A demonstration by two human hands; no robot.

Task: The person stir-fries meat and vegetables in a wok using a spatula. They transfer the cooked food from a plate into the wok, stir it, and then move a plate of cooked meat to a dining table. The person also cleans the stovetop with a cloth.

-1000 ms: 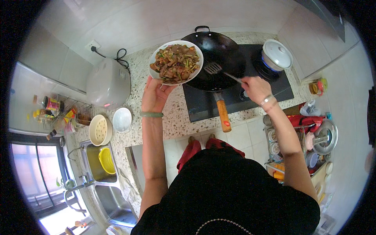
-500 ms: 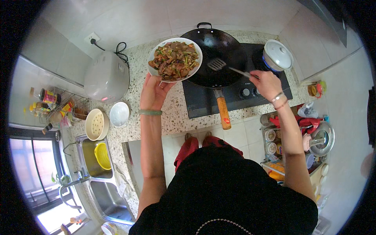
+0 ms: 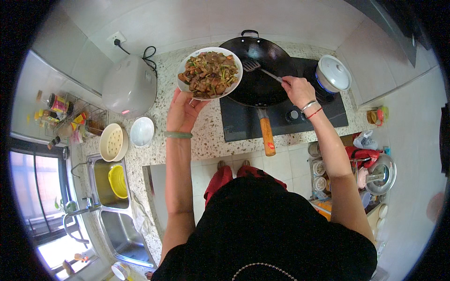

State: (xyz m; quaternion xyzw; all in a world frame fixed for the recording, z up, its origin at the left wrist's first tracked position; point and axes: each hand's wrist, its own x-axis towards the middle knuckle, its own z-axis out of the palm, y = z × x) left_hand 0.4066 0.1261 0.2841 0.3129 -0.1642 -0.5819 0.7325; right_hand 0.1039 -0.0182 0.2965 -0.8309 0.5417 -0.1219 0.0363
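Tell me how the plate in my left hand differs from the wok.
Color: the plate is white, while the wok is black.
Size: the plate is smaller than the wok.
Contents: the plate is heaped with food, while the wok shows only the slotted spatula from your right hand.
Support: your left hand holds the plate up; the wok sits on the cooktop.
Both are round.

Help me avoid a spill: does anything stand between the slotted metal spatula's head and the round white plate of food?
Nothing visible does. The right hand holds the spatula over the round black wok, its head right beside the plate's rim; whether they touch is unclear.
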